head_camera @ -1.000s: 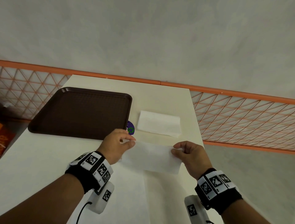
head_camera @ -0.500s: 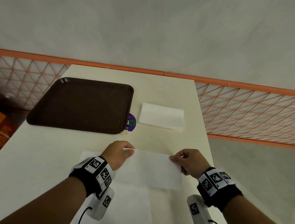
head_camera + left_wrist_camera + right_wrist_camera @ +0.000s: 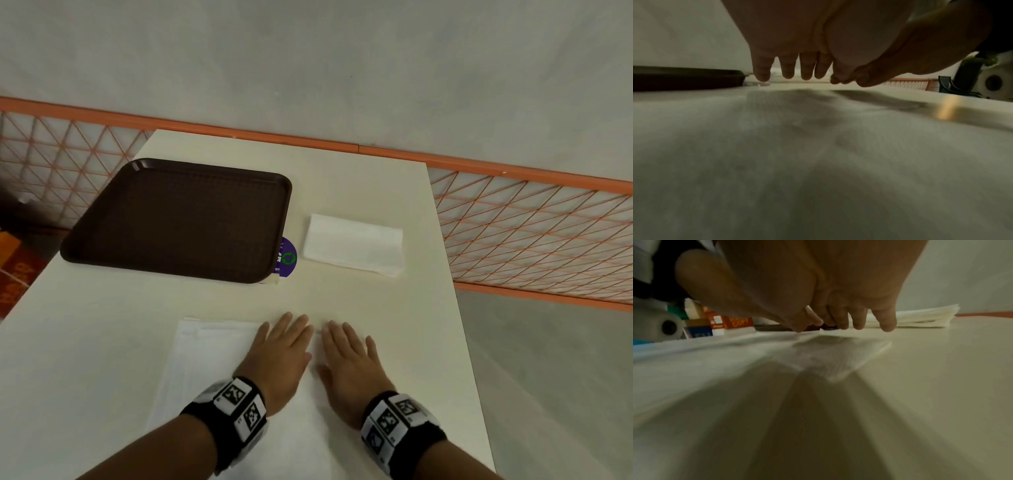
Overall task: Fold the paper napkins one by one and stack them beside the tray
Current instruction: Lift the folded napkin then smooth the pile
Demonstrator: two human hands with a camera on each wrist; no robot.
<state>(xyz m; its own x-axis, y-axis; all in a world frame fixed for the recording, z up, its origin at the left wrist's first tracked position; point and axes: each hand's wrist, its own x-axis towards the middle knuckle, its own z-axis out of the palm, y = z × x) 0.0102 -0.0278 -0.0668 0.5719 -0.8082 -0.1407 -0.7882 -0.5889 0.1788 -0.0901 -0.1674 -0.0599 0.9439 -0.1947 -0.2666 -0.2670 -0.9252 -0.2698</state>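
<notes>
A white paper napkin (image 3: 212, 356) lies flat on the table's near side, folded over. My left hand (image 3: 284, 346) and my right hand (image 3: 346, 353) rest side by side on it, palms down, fingers straight. In the left wrist view the left fingers (image 3: 785, 68) reach down toward the napkin (image 3: 797, 146). In the right wrist view the right fingers (image 3: 857, 318) touch the napkin (image 3: 828, 358) near its right edge. A stack of folded napkins (image 3: 354, 244) sits to the right of the dark brown tray (image 3: 178, 219).
A purple round sticker (image 3: 287, 257) shows at the tray's right corner. The cream table (image 3: 376, 301) ends close on the right, with an orange mesh fence (image 3: 531, 233) beyond. Boxes (image 3: 729, 321) stand off to the left.
Both hands let go of the napkin's far edge, which they had pinched and drawn toward me. They now lie flat on the folded napkin, close together.
</notes>
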